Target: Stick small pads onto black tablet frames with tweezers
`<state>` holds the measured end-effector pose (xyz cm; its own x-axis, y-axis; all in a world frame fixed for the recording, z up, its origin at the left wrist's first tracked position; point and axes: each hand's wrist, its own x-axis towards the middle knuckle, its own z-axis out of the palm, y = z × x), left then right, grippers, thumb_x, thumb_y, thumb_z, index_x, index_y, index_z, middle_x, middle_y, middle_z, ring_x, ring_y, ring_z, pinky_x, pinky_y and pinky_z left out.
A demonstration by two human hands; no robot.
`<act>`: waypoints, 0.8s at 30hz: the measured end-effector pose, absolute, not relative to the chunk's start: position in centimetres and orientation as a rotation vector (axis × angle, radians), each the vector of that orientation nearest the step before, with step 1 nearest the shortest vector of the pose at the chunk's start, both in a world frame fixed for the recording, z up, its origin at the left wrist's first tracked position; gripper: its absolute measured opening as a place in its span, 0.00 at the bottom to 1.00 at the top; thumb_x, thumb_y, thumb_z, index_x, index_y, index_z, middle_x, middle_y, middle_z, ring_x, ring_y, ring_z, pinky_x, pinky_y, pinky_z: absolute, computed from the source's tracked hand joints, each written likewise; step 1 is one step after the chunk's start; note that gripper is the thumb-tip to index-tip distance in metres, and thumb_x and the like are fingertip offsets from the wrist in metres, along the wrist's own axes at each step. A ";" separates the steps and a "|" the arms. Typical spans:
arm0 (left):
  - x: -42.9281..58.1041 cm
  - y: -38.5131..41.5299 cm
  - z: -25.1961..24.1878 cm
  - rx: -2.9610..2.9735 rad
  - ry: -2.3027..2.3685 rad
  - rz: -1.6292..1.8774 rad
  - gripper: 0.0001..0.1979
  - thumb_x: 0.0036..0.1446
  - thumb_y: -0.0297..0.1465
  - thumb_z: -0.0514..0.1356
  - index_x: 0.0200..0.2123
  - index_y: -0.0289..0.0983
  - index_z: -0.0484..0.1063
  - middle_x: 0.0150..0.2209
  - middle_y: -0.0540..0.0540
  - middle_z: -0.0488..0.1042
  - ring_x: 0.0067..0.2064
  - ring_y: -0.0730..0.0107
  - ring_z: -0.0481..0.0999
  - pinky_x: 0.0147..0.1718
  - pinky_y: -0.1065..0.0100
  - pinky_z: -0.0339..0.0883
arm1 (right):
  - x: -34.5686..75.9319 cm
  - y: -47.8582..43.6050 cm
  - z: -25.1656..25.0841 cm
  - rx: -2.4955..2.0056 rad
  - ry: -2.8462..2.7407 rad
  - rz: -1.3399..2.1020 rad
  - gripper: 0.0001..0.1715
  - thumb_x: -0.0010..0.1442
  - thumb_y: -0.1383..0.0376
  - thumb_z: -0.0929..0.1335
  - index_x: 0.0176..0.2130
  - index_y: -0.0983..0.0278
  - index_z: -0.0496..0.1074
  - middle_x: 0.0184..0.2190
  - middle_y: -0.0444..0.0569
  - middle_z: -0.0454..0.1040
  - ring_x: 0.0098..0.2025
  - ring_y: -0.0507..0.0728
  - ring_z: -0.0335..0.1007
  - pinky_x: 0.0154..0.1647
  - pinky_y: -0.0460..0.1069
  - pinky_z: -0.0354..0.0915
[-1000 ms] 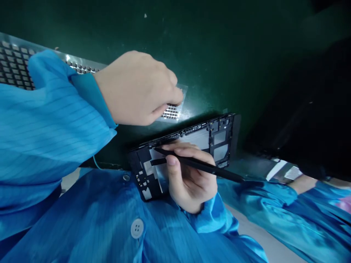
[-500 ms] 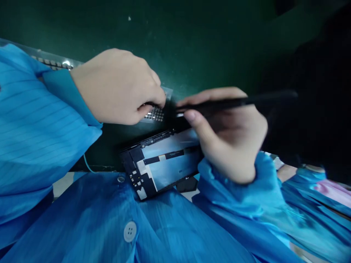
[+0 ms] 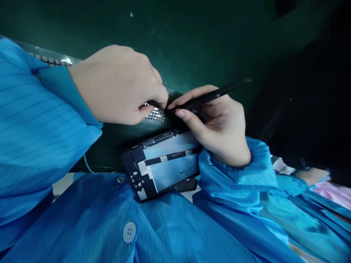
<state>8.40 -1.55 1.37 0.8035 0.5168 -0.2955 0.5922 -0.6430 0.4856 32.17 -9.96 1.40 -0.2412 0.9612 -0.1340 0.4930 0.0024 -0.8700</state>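
My left hand [image 3: 120, 86] is closed over a clear sheet of small grey square pads [image 3: 155, 114], its thumb and forefinger pinching the sheet. My right hand [image 3: 216, 124] holds slim black tweezers [image 3: 216, 94] like a pen. Their lower end meets the sheet's edge beside my left fingertips, and the tips themselves are hidden. Below both hands an opened phone body [image 3: 167, 164] lies tilted near the table's front edge. Its inside shows a pale blue panel, a dark flex strip and bare black frame parts. Part of its right end is behind my right hand.
The dark green table [image 3: 192, 44] spreads out ahead, with a tiny white scrap [image 3: 131, 14] on it. Another strip of grey pads [image 3: 49, 59] runs under my left forearm. At the right is another person's hand [image 3: 315, 176] and blue sleeve.
My right hand has moved left with the tweezers, bringing their lower end up to the pad sheet. My left hand stays nearly in place. The other person's hand has shifted right.
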 end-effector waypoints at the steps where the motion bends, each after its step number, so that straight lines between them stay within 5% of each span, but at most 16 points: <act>1: 8.3 -1.5 1.4 2.415 0.825 -0.177 0.20 0.68 0.31 0.57 0.53 0.37 0.87 0.43 0.46 0.81 0.66 0.37 0.77 0.67 0.26 0.65 | 32.2 -9.8 1.5 -1.506 -1.769 1.181 0.13 0.71 0.51 0.77 0.46 0.56 0.81 0.47 0.49 0.85 0.51 0.64 0.85 0.63 0.63 0.81; 9: 8.6 -1.8 1.4 2.435 0.852 -0.162 0.17 0.69 0.30 0.61 0.54 0.40 0.87 0.48 0.45 0.84 0.64 0.45 0.78 0.70 0.33 0.68 | 29.8 -15.2 3.0 -1.428 -1.371 1.125 0.03 0.74 0.62 0.75 0.48 0.55 0.79 0.42 0.46 0.83 0.46 0.59 0.85 0.52 0.57 0.83; 17: 7.8 -1.8 1.9 2.644 0.808 -0.239 0.20 0.73 0.32 0.55 0.56 0.46 0.87 0.47 0.44 0.87 0.56 0.37 0.84 0.50 0.43 0.81 | 26.6 -19.5 0.1 -1.337 -1.473 0.809 0.15 0.71 0.75 0.72 0.52 0.59 0.76 0.43 0.49 0.83 0.47 0.58 0.85 0.49 0.57 0.83; 24: 8.2 -2.1 2.0 2.638 0.819 -0.258 0.22 0.74 0.29 0.53 0.58 0.42 0.86 0.49 0.45 0.86 0.58 0.49 0.82 0.58 0.50 0.77 | 26.7 -19.5 0.5 -1.321 -1.549 0.801 0.20 0.68 0.79 0.72 0.54 0.62 0.75 0.45 0.52 0.84 0.50 0.58 0.85 0.51 0.57 0.83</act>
<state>8.16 -2.08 2.02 0.8146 0.5096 -0.2772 0.5764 -0.7645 0.2885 26.65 -19.51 0.51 -0.0031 0.9735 0.2285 0.3760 0.2128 -0.9018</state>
